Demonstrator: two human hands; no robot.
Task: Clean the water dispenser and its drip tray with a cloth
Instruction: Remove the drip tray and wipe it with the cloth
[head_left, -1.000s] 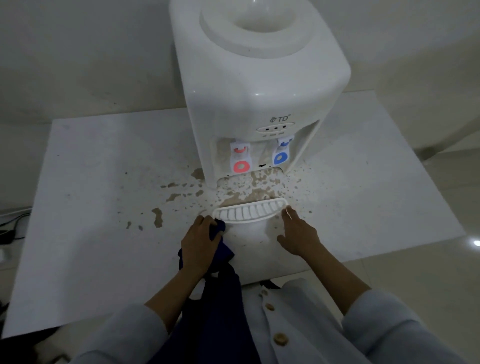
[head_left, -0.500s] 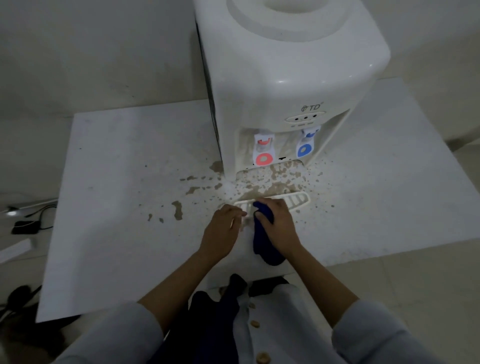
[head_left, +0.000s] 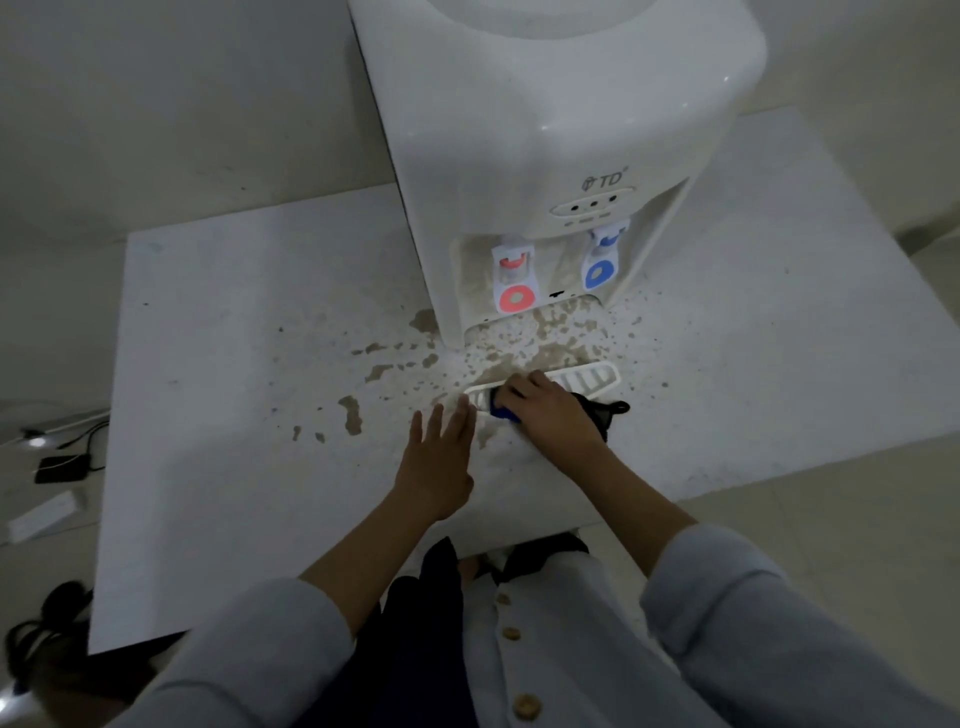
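A white tabletop water dispenser (head_left: 550, 130) stands at the back of a white table (head_left: 218, 395), with a red tap (head_left: 514, 280) and a blue tap (head_left: 602, 260). Its white slotted drip tray (head_left: 587, 378) lies pulled out in front. My right hand (head_left: 556, 410) presses a dark blue cloth (head_left: 501, 408) onto the tray's left part; more of the cloth shows dark behind the hand. My left hand (head_left: 439, 457) lies flat with fingers spread on the table, its fingertips at the tray's left end.
Brown stains (head_left: 353, 413) are spattered over the table in front of and to the left of the dispenser, and in its recess (head_left: 540, 332). Cables and a power strip (head_left: 47, 509) lie on the floor at the left. The table's front edge is close to my body.
The cloth passed from my left hand to my right. My right hand now presses it on the tray's left part, and my left hand has opened flat beside the tray.
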